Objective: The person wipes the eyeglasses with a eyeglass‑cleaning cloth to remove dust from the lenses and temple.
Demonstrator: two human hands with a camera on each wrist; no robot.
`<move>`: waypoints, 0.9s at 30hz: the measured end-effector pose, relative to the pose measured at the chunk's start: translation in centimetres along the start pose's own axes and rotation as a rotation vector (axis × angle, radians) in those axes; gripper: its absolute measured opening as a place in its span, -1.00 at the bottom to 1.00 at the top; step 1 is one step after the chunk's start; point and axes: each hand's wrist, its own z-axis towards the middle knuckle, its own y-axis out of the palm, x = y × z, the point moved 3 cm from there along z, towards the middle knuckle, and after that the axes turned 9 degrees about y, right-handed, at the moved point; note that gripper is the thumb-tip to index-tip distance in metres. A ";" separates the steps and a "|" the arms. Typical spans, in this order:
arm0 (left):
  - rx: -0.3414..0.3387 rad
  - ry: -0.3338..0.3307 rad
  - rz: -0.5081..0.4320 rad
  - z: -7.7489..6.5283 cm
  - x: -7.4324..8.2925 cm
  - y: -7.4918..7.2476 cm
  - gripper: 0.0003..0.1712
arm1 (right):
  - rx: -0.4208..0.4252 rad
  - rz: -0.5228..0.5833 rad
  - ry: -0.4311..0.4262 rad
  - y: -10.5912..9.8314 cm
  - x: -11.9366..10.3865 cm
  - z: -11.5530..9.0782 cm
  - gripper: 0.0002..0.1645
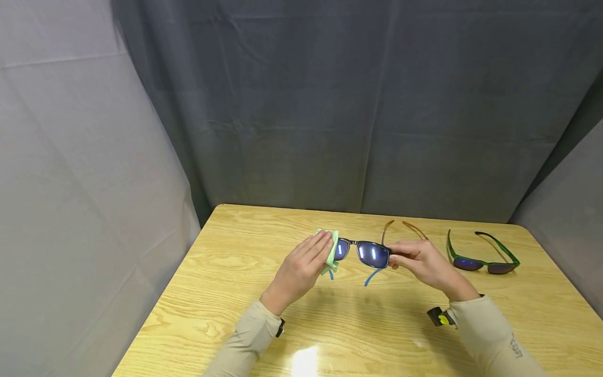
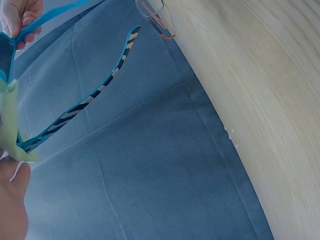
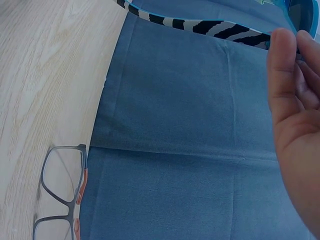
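A pair of sunglasses with a dark front and blue inner side is held up above the table, lenses toward the head camera and arms unfolded. My left hand pinches a light green cloth folded over the sunglasses' left end, hiding part of that lens. At the other end, my right hand grips the frame by the hinge between thumb and fingers. A zebra-striped arm of the sunglasses stretches away from the fingers in the right wrist view; the left wrist view shows another striped arm.
Clear-lensed eyeglasses with orange-brown arms lie on the wooden table, behind the held sunglasses in the head view. Green-framed sunglasses rest farther right, arms unfolded. Dark curtain hangs behind the table's far edge.
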 end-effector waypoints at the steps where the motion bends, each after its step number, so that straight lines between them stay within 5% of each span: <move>1: 0.002 0.003 0.005 0.0 0.0 0.0 -0.48 | 0.002 -0.004 -0.002 0.0 0.0 0.0 -0.72; 27: 0.005 0.054 0.052 1.0 0.8 0.3 -0.59 | 0.008 -0.027 -0.068 0.2 -0.5 0.0 -0.73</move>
